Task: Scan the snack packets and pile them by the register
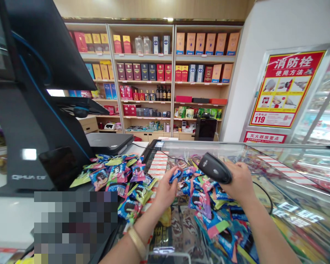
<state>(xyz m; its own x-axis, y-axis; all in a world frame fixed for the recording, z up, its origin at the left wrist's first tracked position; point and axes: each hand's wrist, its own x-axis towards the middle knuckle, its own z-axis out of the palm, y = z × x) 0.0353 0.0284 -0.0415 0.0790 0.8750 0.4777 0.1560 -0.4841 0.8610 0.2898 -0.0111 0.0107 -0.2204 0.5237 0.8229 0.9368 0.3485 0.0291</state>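
Head view: left hand [165, 190] pinches blue packet [175, 175] near scanner [215, 168] gripped by right hand [240, 182].

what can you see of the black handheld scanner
The handheld scanner is black and plastic-looking, with a long, rounded body and pale markings too small to read. The right hand grips it, covering part of it. In the picture its body slopes down toward the right, above a heap of small packets; whether it touches them is unclear. A black cable curves out beyond the hand, probably its cord.
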